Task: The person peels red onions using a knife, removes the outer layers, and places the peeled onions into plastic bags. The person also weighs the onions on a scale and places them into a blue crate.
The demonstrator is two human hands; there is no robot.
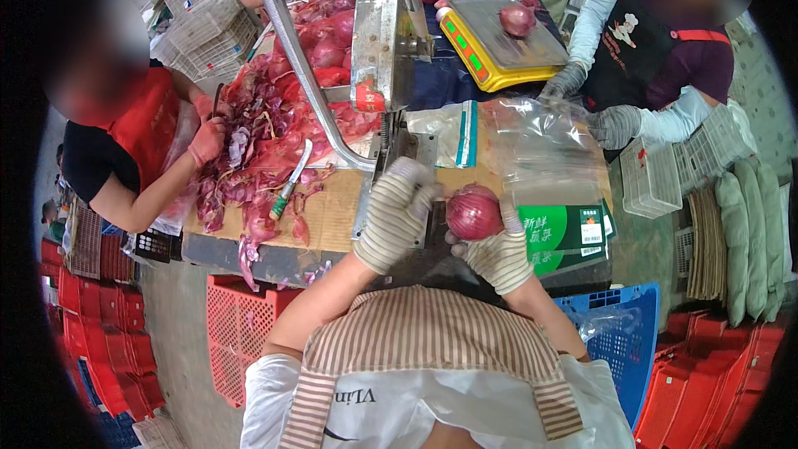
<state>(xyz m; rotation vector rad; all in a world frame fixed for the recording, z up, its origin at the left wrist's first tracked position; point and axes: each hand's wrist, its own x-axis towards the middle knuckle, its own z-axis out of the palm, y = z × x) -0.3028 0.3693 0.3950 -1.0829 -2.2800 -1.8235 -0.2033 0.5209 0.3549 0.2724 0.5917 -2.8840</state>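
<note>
A red onion (474,212) rests in my right hand (500,259), whose striped knit glove cups it from below and the right. My left hand (394,214), gloved the same way, is raised just left of the onion, beside the base of a metal bench machine (381,54). Its fingers are bent inward, and whatever is in them is hidden. Clear plastic bags with a green printed part (544,237) lie flat on the table to the right of my right hand.
A green-handled knife (291,181) lies near onion skins (266,116) on the left. Behind the bags stands a yellow scale (478,54) bearing an onion. Co-workers flank the table. Red (237,333) and blue crates (628,333) sit below its front edge.
</note>
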